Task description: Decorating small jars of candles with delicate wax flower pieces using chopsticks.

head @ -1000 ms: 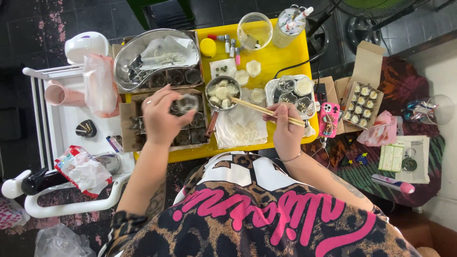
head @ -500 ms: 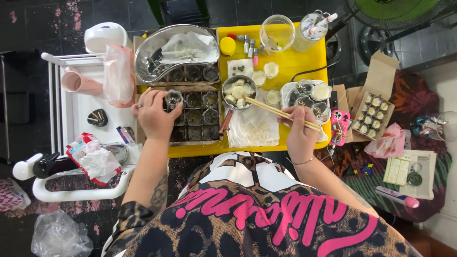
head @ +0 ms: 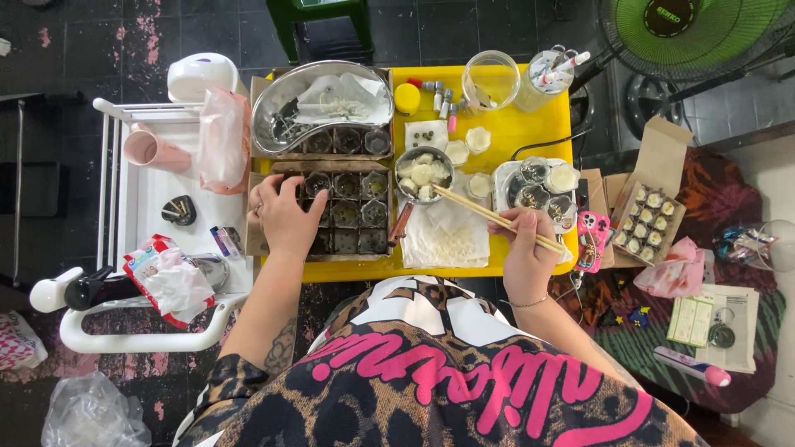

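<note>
At the far left of the frame we see a white cart (head: 124, 207) carrying a pink cup (head: 149, 151), a clear plastic bag (head: 222, 139) and a red-and-white packet (head: 166, 277).

Just right of it, our left hand (head: 286, 217) now lies palm down over the left columns of the compartment tray (head: 344, 211) on the yellow table (head: 522, 132). A second ago it was raised above the tray with a small dark jar pinched in its fingers; half a second ago it was lowering that jar toward the tray's upper left cells. Now the fingers are curled loosely on the tray, and we cannot tell whether the jar is still under them or already seated in a cell, as the hand hides that corner. We judge the jar has been brought back to its row.

Above the tray sits a steel kidney dish (head: 323, 103) with white paper in it. At centre, a small metal bowl (head: 424, 171) holds pale round pieces, beside a white cloth (head: 447, 236).

Right of centre, our right hand (head: 526, 252) grips a pair of wooden chopsticks (head: 489, 217), closed around their near ends, the tips resting at the bowl's lower right rim, much as in both earlier views. Beyond it lie a clear tray of jars (head: 538, 186), and a cardboard box of small pots (head: 650, 217) at the right.
</note>
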